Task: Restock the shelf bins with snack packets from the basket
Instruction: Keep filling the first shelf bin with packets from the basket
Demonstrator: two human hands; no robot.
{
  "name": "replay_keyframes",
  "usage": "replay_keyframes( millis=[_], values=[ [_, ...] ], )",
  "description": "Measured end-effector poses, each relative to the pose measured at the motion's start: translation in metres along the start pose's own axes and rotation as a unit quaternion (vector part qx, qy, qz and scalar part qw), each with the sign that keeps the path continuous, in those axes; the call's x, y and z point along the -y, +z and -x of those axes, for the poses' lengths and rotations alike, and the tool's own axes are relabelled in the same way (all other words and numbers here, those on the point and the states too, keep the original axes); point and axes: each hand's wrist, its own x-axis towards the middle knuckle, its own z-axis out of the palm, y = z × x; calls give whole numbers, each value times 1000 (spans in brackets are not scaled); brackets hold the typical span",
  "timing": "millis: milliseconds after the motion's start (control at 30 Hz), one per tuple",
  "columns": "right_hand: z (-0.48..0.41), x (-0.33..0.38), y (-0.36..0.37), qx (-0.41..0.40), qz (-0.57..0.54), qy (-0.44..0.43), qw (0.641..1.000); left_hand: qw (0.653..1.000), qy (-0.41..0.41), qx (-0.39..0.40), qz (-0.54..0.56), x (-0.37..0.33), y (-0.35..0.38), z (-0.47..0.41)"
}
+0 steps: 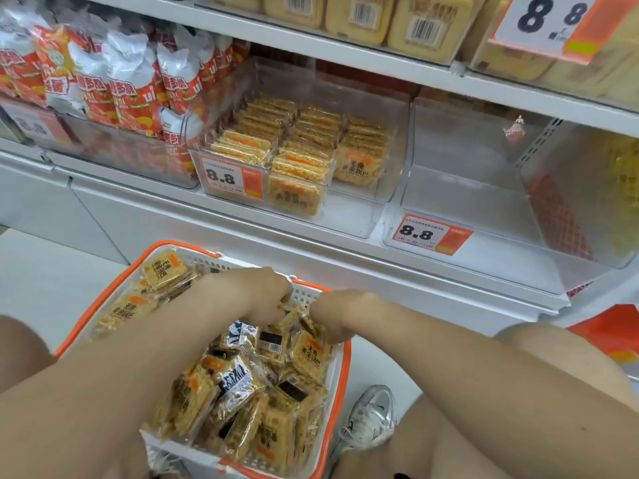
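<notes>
Pick step: left hand [266, 295] is curled onto the clear-wrapped yellow rice-cracker packets [311, 357] at the far end of the white plastic basket with orange rim [345, 368]. Right hand [332, 319] is just beside it, fingers buried in the pile; cannot tell its grip. Packets lie under both hands. Next, likely: lift a handful up and ahead of the hands to the clear plastic shelf bin [345, 216] and stand it in the rows.
</notes>
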Motion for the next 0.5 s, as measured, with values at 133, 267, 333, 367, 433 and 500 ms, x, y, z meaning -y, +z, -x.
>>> replay_keyframes(
  millis=[133,267,333,367,433,500],
  values=[
    [-12,9,25,-5,71,-31,997,1000,2,18,-1,-4,1,-4],
    [-19,12,30,14,134,-85,987,1000,-3,23,-4,-2,-3,-4],
    [-20,12,25,9,133,-101,986,1000,-7,24,0,-1,-5,-2],
    [-18,12,19,6,123,-96,988,1000,-8,25,6,0,-6,0],
    [-16,11,8,-3,84,-85,993,1000,-11,20,17,2,-10,3],
    [-8,7,-12,-13,19,-78,997,1000,-17,15,18,5,-15,6]
  ],
)
